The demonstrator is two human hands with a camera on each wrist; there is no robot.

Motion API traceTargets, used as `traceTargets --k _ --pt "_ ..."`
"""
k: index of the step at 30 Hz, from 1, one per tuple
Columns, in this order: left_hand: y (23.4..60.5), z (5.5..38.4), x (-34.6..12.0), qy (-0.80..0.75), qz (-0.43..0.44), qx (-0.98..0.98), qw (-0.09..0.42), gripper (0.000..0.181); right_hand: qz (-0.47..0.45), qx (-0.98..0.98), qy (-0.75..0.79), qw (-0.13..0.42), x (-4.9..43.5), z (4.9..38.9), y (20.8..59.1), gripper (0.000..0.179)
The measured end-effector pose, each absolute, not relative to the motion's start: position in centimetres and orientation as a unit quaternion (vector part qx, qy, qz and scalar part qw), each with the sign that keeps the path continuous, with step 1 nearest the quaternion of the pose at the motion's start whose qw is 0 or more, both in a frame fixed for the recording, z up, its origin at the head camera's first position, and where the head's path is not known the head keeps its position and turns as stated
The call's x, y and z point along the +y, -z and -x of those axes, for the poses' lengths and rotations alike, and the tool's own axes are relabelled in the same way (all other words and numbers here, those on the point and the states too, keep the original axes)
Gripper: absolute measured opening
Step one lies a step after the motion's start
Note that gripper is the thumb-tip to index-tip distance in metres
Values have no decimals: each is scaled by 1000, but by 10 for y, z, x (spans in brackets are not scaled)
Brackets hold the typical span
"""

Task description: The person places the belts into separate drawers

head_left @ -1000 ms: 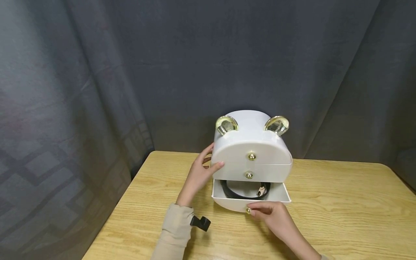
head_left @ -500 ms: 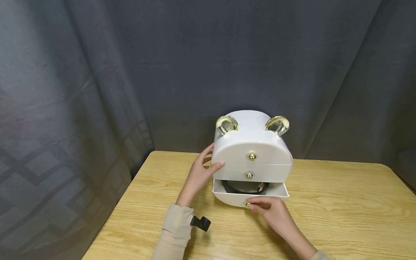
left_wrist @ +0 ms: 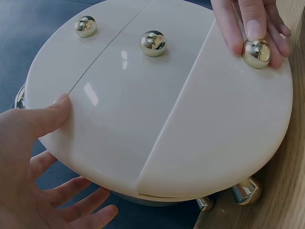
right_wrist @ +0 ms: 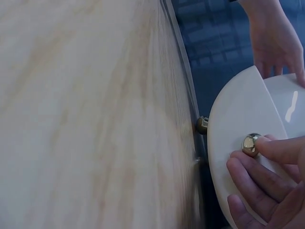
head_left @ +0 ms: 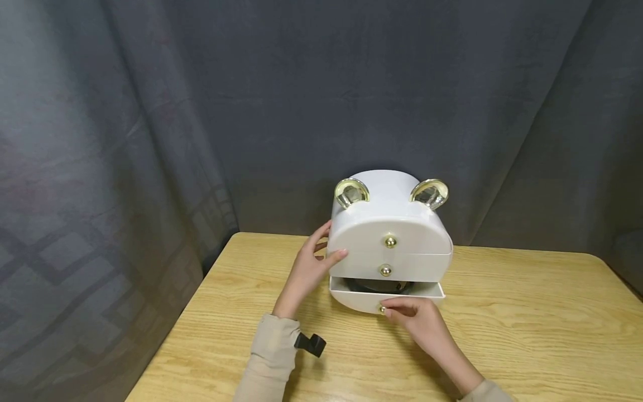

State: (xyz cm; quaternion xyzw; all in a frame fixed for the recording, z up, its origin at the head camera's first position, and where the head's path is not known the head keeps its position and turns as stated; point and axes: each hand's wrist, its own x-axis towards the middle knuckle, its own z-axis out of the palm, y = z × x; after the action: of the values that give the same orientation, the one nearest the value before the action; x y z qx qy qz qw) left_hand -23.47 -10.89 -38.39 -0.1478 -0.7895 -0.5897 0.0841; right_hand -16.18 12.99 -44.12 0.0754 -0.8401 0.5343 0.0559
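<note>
A white storage box [head_left: 392,223] with gold ears and round gold knobs stands on the wooden table. Its bottom drawer [head_left: 351,300] is pulled partly out. Inside lies a dark coiled band [head_left: 361,287], largely hidden under the drawer above. My right hand [head_left: 419,324] pinches the bottom drawer's gold knob [right_wrist: 250,144] between thumb and fingers. At the box's left side is my left hand [head_left: 306,268]; its thumb rests on the front face, while the other fingers stretch, spread apart, along the side, as the left wrist view shows.
The wooden table [head_left: 527,312] extends on both sides of the box. Behind and to the left hangs a grey curtain [head_left: 301,111]. A black strap piece [head_left: 310,344] sits on my left wrist. Small gold feet [left_wrist: 247,191] support the box.
My right hand has pushed the bottom drawer inward, away from me, so less of the dark band shows. My left hand has stayed in place against the box.
</note>
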Motion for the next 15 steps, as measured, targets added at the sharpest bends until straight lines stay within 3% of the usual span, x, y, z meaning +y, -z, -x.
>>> traceTargets --k 15 --pt "383 234 -108 592 148 -788 82 68 -67 -833 -546 52 130 172 441 13"
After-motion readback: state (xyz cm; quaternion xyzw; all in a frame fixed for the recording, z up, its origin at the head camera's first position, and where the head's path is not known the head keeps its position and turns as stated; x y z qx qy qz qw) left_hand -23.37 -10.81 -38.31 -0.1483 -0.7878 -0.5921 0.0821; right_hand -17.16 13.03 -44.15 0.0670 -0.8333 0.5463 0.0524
